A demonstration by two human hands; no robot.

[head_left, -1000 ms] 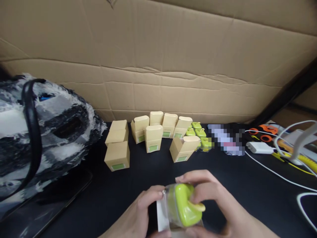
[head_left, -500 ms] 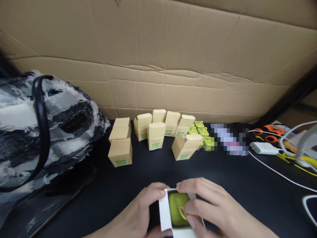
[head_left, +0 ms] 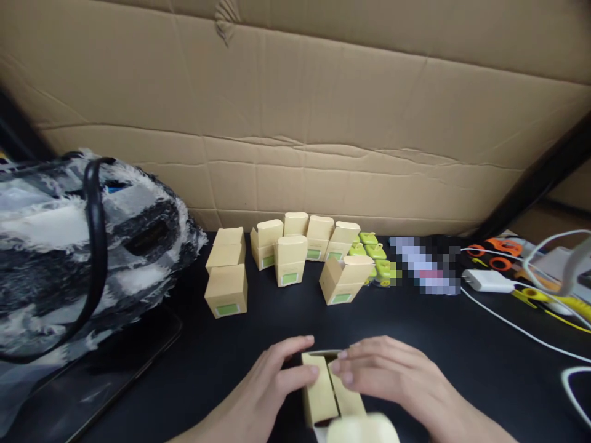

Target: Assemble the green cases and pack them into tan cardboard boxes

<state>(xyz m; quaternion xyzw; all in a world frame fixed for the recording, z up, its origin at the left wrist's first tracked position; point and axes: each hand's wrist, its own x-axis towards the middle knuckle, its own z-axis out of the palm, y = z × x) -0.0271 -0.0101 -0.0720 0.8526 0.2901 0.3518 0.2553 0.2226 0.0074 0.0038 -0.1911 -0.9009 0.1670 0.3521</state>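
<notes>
A small cardboard box [head_left: 320,394] stands on the dark table between my hands at the bottom of the head view. Its two cream side flaps are folded inward, and the larger lid flap [head_left: 362,431] sticks up at the near side. My left hand [head_left: 272,384] grips the box's left side, with a fingertip on the left flap and another finger stretched past the far corner. On the right flap rest the fingertips of my right hand [head_left: 392,375], held close together along that side. The flaps hide the box's contents.
Several open cream boxes [head_left: 290,261] stand farther back, with closed boxes [head_left: 226,290] to their left. Green square cases [head_left: 375,251] lie behind the right box. A furry black-and-white bag [head_left: 138,240] fills the left; a white charger [head_left: 488,280] and cables lie right.
The box's side flaps have been folded in, covering the green case seen inside before. My right hand has let go of the case's loop and moved onto the flap. The view has tilted slightly upward.
</notes>
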